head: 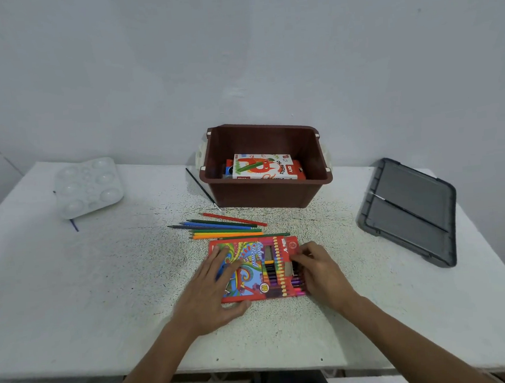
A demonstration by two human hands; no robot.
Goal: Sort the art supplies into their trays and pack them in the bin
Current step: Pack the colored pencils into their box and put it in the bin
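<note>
Right now the left hand [214, 286] lies flat with fingers spread on the red pencil box [250, 269], pinning it to the table [103, 291] at the lower middle of the frame. The right hand [319, 272] sits at the box's open right end, fingers curled over the pencil ends [296, 284] sticking out there; whether it pinches one pencil or only nudges them in, I cannot tell. Just above the box a row of loose pencils [224, 227] lies side by side, not yet boxed. Further up, at centre, the brown bin [263, 196] already holds a box of oil pastels [263, 166], and a thin paintbrush [201, 189] lies against its left side. A grey lid [408, 210] rests at the right and a white palette [88, 186] at the upper left. The step in hand looks like refilling the pencil box. Next, probably, the right hand fetches a loose pencil and slides it in while the left steadies the box.
</note>
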